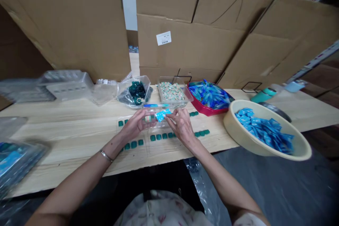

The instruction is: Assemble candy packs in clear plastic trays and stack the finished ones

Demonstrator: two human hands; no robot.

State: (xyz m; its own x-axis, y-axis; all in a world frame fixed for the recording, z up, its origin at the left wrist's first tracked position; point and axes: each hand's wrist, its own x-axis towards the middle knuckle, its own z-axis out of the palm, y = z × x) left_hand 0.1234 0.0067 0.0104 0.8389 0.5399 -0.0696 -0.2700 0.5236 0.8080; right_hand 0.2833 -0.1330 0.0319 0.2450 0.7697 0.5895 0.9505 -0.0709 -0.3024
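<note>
My left hand (pixel 135 124) and my right hand (pixel 182 124) meet at the middle of the wooden table (pixel 79 137), both with fingers curled on a clear plastic tray (pixel 156 116). In the tray lie a small blue packet (pixel 162 114) and a blue stick-like piece (pixel 156 105). My right fingertips pinch the tray beside the blue packet. Rows of small dark green blocks (pixel 161 136) lie on the table under and around my hands.
Behind the hands stand a bag of dark green pieces (pixel 136 91), a clear box of pale pieces (pixel 172 91) and a red tray of blue sticks (pixel 209 95). A beige bowl of blue packets (pixel 265 132) sits right. Clear tray stacks (pixel 66 84) left; cardboard boxes (pixel 190 42) behind.
</note>
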